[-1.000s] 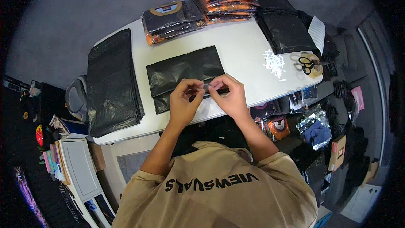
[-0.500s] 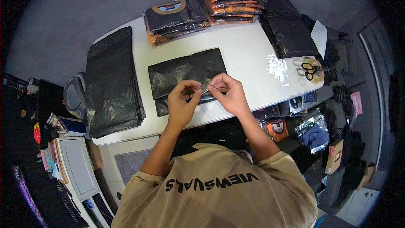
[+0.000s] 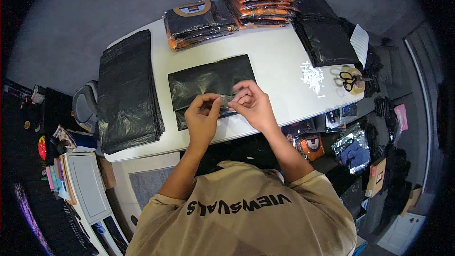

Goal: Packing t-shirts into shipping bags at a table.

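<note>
Above the near part of a folded black plastic bag (image 3: 206,77), my two hands meet around a small clear strip (image 3: 225,98), perhaps tape. Thumb and forefinger of my left hand (image 3: 203,114) pinch its left end. At the right end, the thumb and a curled finger of my right hand (image 3: 254,109) close on the strip, while the forefinger is raised and slightly blurred. The bag lies flat on the white table (image 3: 279,57), its near edge partly hidden by my hands.
Black bags (image 3: 125,90) lie stacked at the left. Packed garments (image 3: 199,21) and a taller packed pile (image 3: 263,2) stand at the back. To the right are more black bags (image 3: 327,40), small white pieces (image 3: 312,78), scissors (image 3: 349,81) and a tape roll (image 3: 359,86).
My right forefinger has lifted from the strip and moved up. My left hand has shifted slightly left and down, still pinching. The bag keeps its place on the table.
</note>
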{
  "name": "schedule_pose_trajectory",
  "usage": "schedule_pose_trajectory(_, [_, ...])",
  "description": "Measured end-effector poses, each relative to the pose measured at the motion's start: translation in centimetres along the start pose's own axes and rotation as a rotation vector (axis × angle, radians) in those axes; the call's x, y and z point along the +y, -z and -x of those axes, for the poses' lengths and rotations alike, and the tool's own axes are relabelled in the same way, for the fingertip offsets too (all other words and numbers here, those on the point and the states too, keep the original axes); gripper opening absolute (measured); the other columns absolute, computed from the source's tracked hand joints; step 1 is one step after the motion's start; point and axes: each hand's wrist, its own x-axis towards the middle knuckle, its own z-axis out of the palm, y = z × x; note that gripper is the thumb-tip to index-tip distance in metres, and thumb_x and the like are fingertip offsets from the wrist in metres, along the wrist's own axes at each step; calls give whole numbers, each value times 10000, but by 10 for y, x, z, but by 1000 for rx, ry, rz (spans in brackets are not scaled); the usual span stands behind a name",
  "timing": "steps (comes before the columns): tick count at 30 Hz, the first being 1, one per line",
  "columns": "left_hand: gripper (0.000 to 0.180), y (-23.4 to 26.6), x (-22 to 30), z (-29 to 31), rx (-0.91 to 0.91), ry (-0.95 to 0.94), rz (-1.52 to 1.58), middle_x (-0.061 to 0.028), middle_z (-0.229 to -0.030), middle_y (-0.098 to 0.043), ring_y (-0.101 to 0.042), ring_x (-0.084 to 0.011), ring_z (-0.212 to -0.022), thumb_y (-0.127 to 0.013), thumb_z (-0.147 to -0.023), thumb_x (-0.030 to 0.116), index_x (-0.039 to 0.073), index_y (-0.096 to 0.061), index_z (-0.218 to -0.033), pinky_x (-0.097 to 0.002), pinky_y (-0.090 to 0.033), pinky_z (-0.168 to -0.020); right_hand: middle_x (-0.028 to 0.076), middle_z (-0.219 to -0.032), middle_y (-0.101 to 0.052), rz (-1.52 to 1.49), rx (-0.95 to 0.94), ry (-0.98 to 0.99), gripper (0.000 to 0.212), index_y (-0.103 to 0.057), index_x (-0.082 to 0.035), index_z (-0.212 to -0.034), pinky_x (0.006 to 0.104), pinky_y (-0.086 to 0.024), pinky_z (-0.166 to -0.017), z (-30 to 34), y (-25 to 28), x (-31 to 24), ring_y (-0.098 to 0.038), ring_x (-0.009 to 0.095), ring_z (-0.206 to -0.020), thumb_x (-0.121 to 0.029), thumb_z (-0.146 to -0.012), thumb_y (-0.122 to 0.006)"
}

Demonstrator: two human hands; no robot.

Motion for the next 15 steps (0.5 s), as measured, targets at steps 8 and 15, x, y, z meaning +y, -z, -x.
schedule_pose_trajectory(8, [121,22,5,-11,71,105,-43,-50,-1098,-722,-689,-108,-956,-785,-994,43,-5,-777,-1106,-261,-584,-785,67,-928,-697,71,11,-4,428,-588,-18,-1291,249,-584,-724,-4,5,-4,-747,115,-820,62,-925,-798])
schedule_pose_trajectory(15, [213,18,30,-17,-119,-244,-308,-62,-1056,-739,-710,-171,-1033,-831,-929,42,15,-783,-1135,-284,-560,-893,47,-925,-704,189,-17,14,438,-612,-40,-1289,255,-577,-739,-5,1,-5,-717,88,-813,9,-912,-828])
